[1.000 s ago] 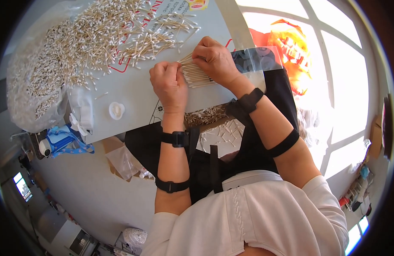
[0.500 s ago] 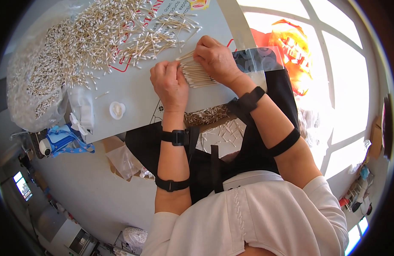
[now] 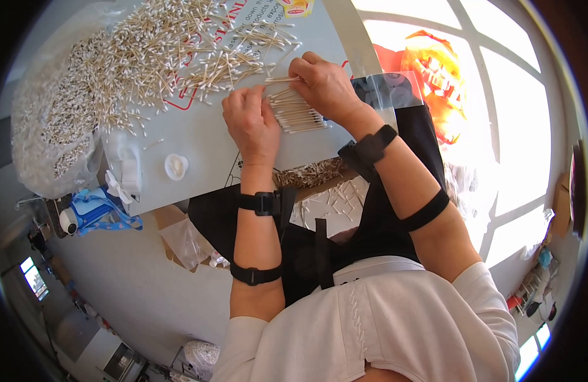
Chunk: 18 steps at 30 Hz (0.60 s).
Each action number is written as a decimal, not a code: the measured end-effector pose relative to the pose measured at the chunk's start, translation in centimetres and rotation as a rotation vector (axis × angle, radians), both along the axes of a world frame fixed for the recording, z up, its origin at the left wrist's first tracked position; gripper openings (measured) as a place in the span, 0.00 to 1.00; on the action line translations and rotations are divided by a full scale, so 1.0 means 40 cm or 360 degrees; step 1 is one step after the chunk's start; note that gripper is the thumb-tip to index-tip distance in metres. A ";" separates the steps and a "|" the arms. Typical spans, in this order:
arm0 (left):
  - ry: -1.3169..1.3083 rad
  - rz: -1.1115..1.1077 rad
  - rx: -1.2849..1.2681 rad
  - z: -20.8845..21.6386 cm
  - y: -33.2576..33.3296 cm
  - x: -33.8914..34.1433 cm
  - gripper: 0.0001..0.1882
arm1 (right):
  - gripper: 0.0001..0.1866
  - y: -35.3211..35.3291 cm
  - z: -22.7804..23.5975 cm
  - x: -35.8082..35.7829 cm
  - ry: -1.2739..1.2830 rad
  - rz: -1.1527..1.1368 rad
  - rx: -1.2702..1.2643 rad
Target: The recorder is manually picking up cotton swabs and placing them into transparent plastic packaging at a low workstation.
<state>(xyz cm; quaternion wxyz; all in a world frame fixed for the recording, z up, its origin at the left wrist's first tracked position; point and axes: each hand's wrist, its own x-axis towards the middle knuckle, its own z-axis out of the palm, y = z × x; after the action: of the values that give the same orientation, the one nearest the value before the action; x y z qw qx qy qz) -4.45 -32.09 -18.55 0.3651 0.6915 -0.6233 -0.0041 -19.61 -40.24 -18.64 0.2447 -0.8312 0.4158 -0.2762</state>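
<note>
A row of cotton swabs lies side by side on the grey tabletop, tips pointing left and right. At its far edge my right hand is closed in a pinch on a cotton swab, whose white tip sticks out to the left. My left hand rests by the left ends of the row, its fingers bent and closed. Whatever lies under its fingertips is hidden. Beyond both hands spreads a big loose heap of cotton swabs.
A clear plastic bag full of swabs sits at the left. Near it stand a small white tub and a blue-and-white strapped object. An open drawer or box of swabs is below the table edge. An orange bag lies right.
My right hand has shifted slightly left, and the swab in it now lies more level. The fanned swabs beneath have spread into a flatter row. My left hand has barely moved.
</note>
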 end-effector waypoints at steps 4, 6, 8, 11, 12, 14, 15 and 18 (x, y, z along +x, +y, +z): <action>-0.0038 -0.0011 -0.0023 0.003 -0.019 0.009 0.16 | 0.05 -0.007 -0.003 0.005 -0.0082 -0.0059 -0.0144; -0.0040 -0.0031 -0.0031 0.002 -0.024 0.012 0.18 | 0.05 -0.011 -0.014 0.004 -0.0042 0.0004 -0.0181; -0.0065 -0.0094 0.0052 -0.003 -0.022 0.017 0.20 | 0.05 -0.011 -0.019 0.006 0.0067 0.0020 -0.0181; -0.0022 -0.0027 -0.0002 -0.006 -0.025 0.012 0.19 | 0.04 -0.007 -0.020 0.005 -0.0029 0.0027 -0.0226; -0.0023 -0.0027 -0.0002 -0.005 -0.025 0.012 0.19 | 0.04 -0.007 -0.019 0.006 -0.0029 0.0027 -0.0226; 0.0005 -0.0047 0.0061 0.001 -0.026 0.009 0.18 | 0.04 -0.006 -0.019 0.005 -0.0058 0.0008 -0.0206; 0.0006 -0.0049 0.0062 0.001 -0.026 0.009 0.18 | 0.04 -0.006 -0.019 0.003 -0.0057 0.0006 -0.0206; -0.0041 -0.0068 0.0078 -0.006 -0.026 0.017 0.19 | 0.04 -0.008 -0.018 0.003 -0.0018 0.0018 -0.0150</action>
<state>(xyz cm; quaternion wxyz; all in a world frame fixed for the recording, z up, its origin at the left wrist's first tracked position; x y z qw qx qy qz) -3.76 -33.14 -18.80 0.3397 0.6867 -0.6424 -0.0183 -19.49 -40.54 -19.35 0.2093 -0.8426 0.3961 -0.2988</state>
